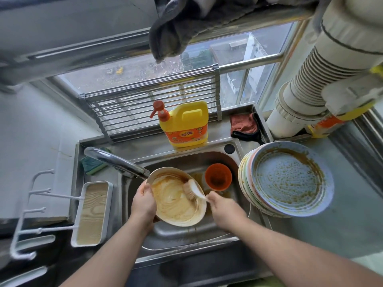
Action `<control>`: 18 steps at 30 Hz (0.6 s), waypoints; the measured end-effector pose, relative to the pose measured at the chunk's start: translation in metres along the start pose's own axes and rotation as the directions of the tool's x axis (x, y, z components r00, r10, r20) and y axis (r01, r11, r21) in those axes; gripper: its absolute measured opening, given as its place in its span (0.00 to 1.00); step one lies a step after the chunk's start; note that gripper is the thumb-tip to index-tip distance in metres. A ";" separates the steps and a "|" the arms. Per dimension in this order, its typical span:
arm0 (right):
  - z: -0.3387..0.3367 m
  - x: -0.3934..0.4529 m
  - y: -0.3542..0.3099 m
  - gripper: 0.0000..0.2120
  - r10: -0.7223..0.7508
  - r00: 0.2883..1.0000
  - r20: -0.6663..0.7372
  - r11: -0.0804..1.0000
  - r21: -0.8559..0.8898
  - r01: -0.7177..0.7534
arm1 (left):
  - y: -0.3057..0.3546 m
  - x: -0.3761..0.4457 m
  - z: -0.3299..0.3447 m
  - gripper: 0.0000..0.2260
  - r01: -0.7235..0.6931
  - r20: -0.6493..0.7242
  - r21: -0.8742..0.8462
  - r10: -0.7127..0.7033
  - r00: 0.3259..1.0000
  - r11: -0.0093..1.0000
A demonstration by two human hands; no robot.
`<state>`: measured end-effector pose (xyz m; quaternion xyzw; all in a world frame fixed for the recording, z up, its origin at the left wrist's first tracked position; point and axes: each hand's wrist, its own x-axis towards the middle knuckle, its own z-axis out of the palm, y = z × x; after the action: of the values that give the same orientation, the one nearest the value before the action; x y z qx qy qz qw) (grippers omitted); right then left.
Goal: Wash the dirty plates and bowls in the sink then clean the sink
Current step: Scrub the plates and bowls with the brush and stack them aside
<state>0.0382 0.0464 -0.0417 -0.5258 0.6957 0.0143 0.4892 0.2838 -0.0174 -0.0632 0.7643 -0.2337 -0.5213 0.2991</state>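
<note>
Left hand (143,200) grips the plate (178,198) tilted over the sink (186,235), right hand (222,206) clasps the brush (193,189), bristles leftward on its smeared face.

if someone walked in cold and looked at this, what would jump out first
Likely the cream plate smeared with orange-brown sauce, held over the sink by the left hand while the right hand scrubs it with a white brush. Next, the stack of dirty plates on the counter to the right, its blue top plate ringed with sauce. Then the bright yellow detergent jug behind the sink, near the window.
</note>
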 end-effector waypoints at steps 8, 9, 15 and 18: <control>0.023 -0.027 -0.012 0.10 -0.099 0.995 0.010 0.993 0.063 0.099 | 0.004 0.002 -0.002 0.20 -0.063 -0.043 0.066 0.066 0.997 0.996; 0.016 -0.017 -0.003 0.09 -0.055 0.998 -0.005 0.998 0.036 0.055 | 0.004 0.000 -0.004 0.19 -0.062 -0.019 0.050 0.063 0.998 0.997; 0.018 -0.010 -0.034 0.13 -0.138 0.990 -0.041 0.986 0.090 0.141 | 0.014 -0.027 0.008 0.15 -0.096 0.030 -0.028 0.096 0.995 0.995; 0.041 -0.051 -0.029 0.14 -0.206 0.978 0.036 0.974 0.104 0.201 | 0.015 -0.015 0.000 0.18 -0.160 -0.112 0.026 0.162 0.980 0.987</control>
<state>0.0857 0.0917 -0.0129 -0.5689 0.6265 -0.0585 0.5295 0.2781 -0.0184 -0.0425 0.7738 -0.2817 -0.4489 0.3468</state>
